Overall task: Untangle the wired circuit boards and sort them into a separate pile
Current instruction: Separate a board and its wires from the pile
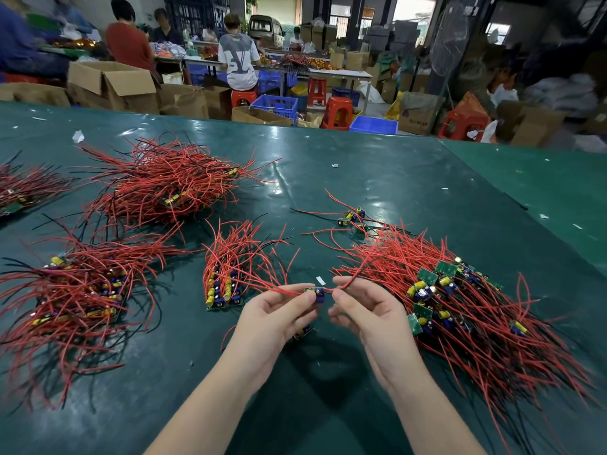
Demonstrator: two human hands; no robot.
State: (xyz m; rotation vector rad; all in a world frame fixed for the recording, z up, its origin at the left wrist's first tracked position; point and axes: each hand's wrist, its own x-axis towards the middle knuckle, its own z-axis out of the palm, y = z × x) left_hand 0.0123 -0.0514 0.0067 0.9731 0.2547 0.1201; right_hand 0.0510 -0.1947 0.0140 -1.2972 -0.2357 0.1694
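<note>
Fingers of the left hand (279, 310) pinch a circuit board (316, 293); right hand (364, 307) seemingly pinches its red wire (348, 284).

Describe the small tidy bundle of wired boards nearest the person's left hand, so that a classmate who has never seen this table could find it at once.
Start at the green table and find the person's left hand near its front edge. Just beyond and left of that hand lies the small bundle. Unlike the sprawling heaps around it, its boards sit stacked in a neat row at the near end, with the red wires fanning away together.
</note>
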